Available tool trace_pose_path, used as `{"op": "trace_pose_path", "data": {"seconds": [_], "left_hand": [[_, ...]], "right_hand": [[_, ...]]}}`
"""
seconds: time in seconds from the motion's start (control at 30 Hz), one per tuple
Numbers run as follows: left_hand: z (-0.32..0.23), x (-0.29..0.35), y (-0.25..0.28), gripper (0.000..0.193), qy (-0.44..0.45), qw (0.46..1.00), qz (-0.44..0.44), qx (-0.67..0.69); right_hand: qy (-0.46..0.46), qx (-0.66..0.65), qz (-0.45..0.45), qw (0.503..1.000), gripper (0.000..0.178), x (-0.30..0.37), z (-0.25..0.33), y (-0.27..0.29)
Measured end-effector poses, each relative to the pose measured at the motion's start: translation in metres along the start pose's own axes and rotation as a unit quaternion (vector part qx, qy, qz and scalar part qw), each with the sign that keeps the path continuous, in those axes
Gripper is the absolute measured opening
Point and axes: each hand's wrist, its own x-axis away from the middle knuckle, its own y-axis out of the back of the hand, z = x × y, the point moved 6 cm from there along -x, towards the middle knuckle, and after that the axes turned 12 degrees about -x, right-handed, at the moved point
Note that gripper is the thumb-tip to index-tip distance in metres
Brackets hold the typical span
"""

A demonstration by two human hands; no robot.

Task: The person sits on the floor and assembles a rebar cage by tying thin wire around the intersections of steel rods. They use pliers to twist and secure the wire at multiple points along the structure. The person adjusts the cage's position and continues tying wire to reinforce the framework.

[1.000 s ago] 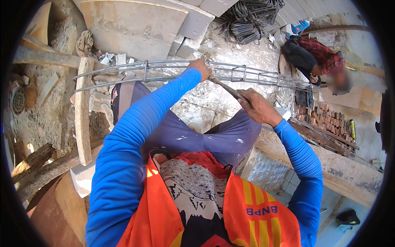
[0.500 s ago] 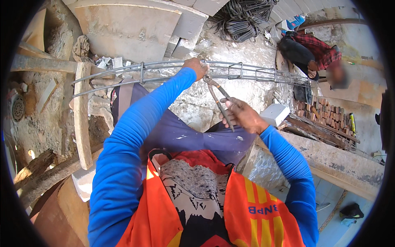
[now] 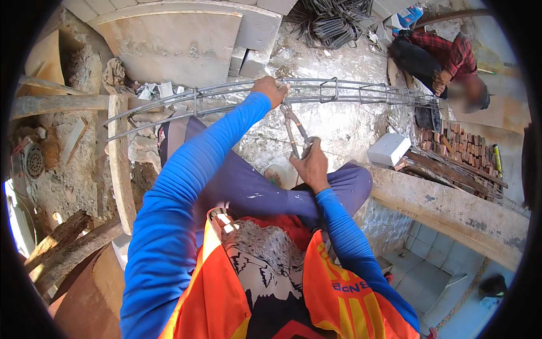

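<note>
A long cage of thin steel reinforcing bars, tied with square stirrups, runs from left to right in front of me. My left hand is closed around its bars near the middle. Just below those fingertips are the jaws of a pair of long-handled pincers. My right hand grips the pincers' handles, which stand slightly apart. Whether the jaws hold any wire is too small to tell.
A wooden post stands under the cage's left end. Another person crouches by its far right end. Bundled stirrups lie at the back. A white block, stacked bricks and a concrete ledge are on the right.
My right hand has moved left and closer to my body, turning the pincers more upright, with their handles nearer together. My left hand keeps its hold on the cage.
</note>
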Motion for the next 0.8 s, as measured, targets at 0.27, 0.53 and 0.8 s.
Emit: {"op": "trace_pose_path", "data": {"seconds": [0.27,0.53,0.8], "left_hand": [[-0.003,-0.005,-0.002,0.043,-0.038,0.998,-0.048,0.008],[-0.004,-0.001,0.001,0.044,-0.028,0.998,-0.06,0.002],[0.0,-0.005,-0.002,0.051,-0.023,0.999,-0.042,-0.006]], "right_hand": [[0.29,0.259,-0.012,0.921,0.059,0.002,0.081,0.099],[-0.279,-0.528,0.308,0.74,0.051,0.01,0.046,0.057],[-0.206,-0.221,0.345,0.889,0.037,-0.009,0.054,0.071]]}}
